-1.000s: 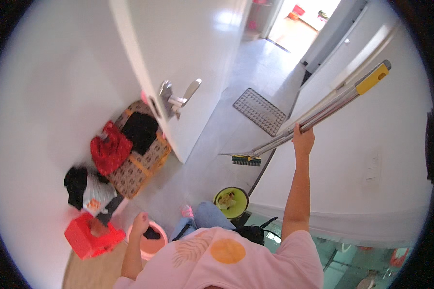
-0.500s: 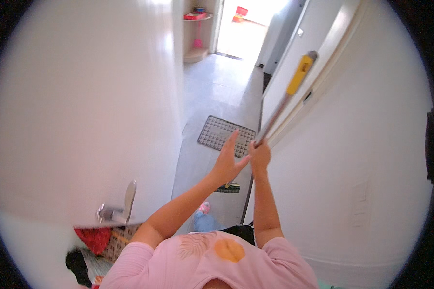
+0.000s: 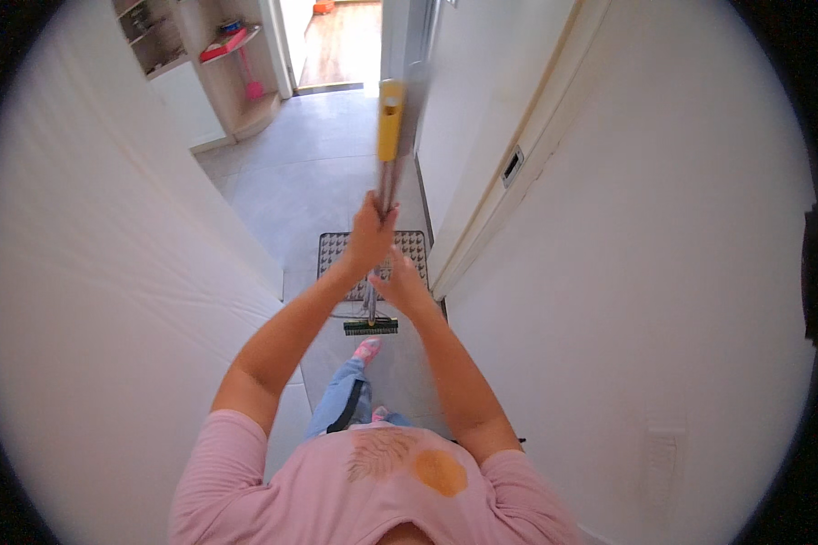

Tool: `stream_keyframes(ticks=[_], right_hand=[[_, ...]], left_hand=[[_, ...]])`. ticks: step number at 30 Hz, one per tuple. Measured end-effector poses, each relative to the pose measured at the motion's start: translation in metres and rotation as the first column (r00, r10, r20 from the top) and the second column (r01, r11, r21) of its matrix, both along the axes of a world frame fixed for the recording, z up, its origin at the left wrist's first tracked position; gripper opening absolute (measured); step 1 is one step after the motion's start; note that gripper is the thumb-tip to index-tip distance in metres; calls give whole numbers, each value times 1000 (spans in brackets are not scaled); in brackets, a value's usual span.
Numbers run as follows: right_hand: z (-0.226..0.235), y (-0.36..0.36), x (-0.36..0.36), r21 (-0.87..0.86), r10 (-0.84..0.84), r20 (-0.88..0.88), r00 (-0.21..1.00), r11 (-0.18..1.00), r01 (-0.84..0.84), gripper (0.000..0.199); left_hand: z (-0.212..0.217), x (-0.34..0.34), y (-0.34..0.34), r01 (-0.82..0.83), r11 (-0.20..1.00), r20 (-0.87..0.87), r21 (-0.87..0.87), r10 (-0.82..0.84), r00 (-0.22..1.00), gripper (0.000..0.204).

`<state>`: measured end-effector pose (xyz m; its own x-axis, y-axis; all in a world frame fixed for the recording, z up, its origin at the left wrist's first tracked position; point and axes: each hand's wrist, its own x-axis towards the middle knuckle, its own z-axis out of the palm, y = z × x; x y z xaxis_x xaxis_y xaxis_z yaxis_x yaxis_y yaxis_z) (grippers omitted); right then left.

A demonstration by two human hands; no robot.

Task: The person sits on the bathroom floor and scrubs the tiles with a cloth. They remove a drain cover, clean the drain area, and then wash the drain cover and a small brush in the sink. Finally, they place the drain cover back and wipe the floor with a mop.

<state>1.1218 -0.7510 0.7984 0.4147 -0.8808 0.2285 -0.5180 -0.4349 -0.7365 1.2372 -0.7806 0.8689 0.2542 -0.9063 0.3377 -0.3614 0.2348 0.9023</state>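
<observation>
A long-handled floor brush stands in front of me, its metal pole (image 3: pixel 386 183) rising to a yellow grip (image 3: pixel 389 121) at the top. Its wide head with dark green bristles (image 3: pixel 371 327) is low, close to my foot. My left hand (image 3: pixel 370 238) is wrapped round the pole below the yellow grip. Lower down and to its right, my right hand (image 3: pixel 404 283) is beside the pole with thumb and fingers apart. Part of the pole is hidden behind my hands.
A grey patterned mat (image 3: pixel 333 247) lies on the tiled floor (image 3: pixel 291 195). White walls close in on both sides, with a door frame latch plate (image 3: pixel 513 167) at right. Corner shelves (image 3: pixel 232 45) and a bright doorway (image 3: pixel 341 50) are farther off.
My left hand, spread before, has closed round the pole; my right hand has loosened and sits lower. The brush has become more upright. My view has turned right.
</observation>
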Motion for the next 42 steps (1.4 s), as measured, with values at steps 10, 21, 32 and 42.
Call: stream_keyframes(ticks=[10, 21, 32, 42], right_hand=[[22, -13, -121, 612, 269, -445, 854, 788, 70, 42], [22, -39, -106, 710, -101, -415, 904, 586, 391, 44], [27, 4, -122, 677, -220, -554, 803, 441, 589, 43], [17, 22, -112, 641, -326, -551, 768, 424, 640, 41]], left_hand=[[-116, 120, -173, 469, 854, 49, 226, -491, 870, 20], [-229, 87, -352, 677, 611, 2, 410, -743, 669, 24], [-293, -5, -452, 523, 715, 93, 463, -626, 774, 23], [-281, -25, -457, 529, 805, 170, 269, -580, 796, 53]])
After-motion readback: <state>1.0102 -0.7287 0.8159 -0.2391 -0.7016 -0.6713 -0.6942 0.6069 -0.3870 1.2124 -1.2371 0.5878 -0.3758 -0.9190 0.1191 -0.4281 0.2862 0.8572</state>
